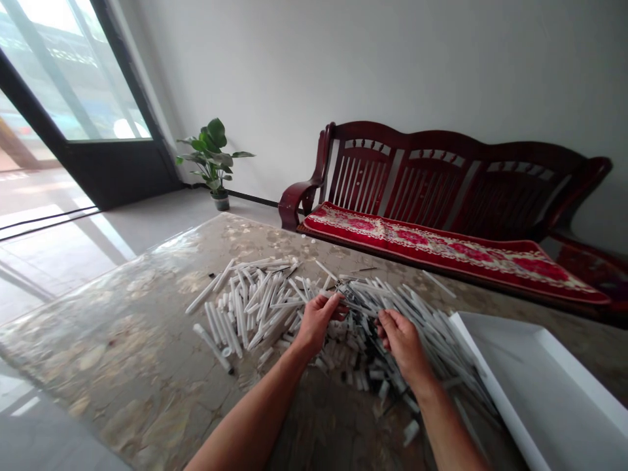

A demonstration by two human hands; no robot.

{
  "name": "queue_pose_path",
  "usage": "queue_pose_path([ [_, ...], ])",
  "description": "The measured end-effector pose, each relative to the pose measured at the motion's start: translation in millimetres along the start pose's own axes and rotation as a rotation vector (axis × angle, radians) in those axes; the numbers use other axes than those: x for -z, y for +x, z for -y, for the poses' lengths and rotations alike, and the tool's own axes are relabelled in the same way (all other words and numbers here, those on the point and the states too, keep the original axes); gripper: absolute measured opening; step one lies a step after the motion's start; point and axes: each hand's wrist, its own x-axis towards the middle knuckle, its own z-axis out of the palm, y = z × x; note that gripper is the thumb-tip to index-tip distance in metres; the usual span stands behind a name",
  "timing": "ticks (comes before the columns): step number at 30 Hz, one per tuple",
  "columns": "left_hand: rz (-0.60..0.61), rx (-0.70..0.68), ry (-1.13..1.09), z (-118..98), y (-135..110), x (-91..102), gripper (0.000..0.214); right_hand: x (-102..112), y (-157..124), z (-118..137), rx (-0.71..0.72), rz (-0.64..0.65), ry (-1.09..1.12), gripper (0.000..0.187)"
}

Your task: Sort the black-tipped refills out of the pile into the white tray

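Over a heap of pen parts, my left hand (321, 319) is closed in a pinch, thumb against the fingers. My right hand (400, 335) pinches too, a short way to the right. A thin, pale piece seems to run between the fingertips, too blurred to name. To the left lie many white pen barrels (240, 307), some loose at the edge. Long, thin whitish tubes (426, 307) are piled beyond and beside my right hand. Below and between the hands lie short white and black pieces that look like caps (360, 376), partly hidden by my right hand.
The table (147, 366) has a patterned brown cover. A shallow white tray (554, 386) stands at the right, touching or close to the long tubes. Beyond the table are a dark red wooden bench (426, 157) with a red mat, a potted plant (213, 157) and a glass door.
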Motion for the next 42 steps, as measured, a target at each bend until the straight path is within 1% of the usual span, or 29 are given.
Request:
queue_pose_path([
  [4,-0.051,0.039,-0.057,2.2,0.1,-2.2,0.048,-7.2,-2.2,-11.3,0.162,-0.114,-0.068,0.039],
  [6,-0.068,0.052,-0.089,2.6,-0.2,-2.8,0.049,-9.4,-2.9,-15.0,0.209,-0.143,-0.065,0.034],
  [8,-0.075,0.061,-0.115,2.3,-0.4,-2.9,0.050,-9.4,-2.9,-16.8,0.232,-0.163,-0.053,0.034],
  [13,-0.055,0.085,-0.128,1.4,0.6,-1.5,0.050,-4.5,-0.6,-17.3,0.227,-0.108,-0.197,0.042],
  [15,-0.049,0.095,-0.128,1.5,1.2,-1.1,0.049,-3.8,0.5,-16.9,0.238,-0.114,-0.219,0.045],
  [18,-0.054,0.102,-0.129,1.7,1.7,-0.8,0.047,-4.4,0.5,-14.4,0.256,-0.151,-0.162,0.043],
  [21,-0.052,0.110,-0.131,2.1,1.5,-0.4,0.044,-4.7,-0.7,-10.3,0.197,-0.137,-0.092,0.046],
  [23,-0.039,0.110,-0.120,2.4,1.2,-0.1,0.044,-4.1,-0.9,-9.1,0.160,-0.131,-0.086,0.048],
  [25,-0.031,0.103,-0.105,2.7,0.9,-0.1,0.045,-3.0,0.0,-10.0,0.170,-0.153,-0.103,0.045],
  [28,-0.035,0.089,-0.107,2.8,0.7,-0.5,0.046,-1.1,1.9,-12.5,0.226,-0.170,-0.111,0.037],
  [30,-0.040,0.088,-0.121,2.5,0.6,-1.1,0.046,-0.1,2.1,-12.6,0.240,-0.152,-0.096,0.036],
  [32,-0.045,0.092,-0.129,2.1,0.5,-1.5,0.046,0.5,1.3,-11.5,0.223,-0.139,-0.097,0.039],
  [36,-0.051,0.102,-0.136,2.0,0.0,-1.9,0.047,0.6,0.9,-12.1,0.202,-0.135,-0.176,0.044],
  [40,-0.063,0.101,-0.135,2.2,-0.6,-2.6,0.048,0.6,4.1,-17.5,0.261,-0.146,-0.146,0.033],
  [42,-0.073,0.101,-0.142,1.4,-1.2,-3.4,0.048,0.8,4.8,-18.1,0.279,-0.143,-0.126,0.033],
])
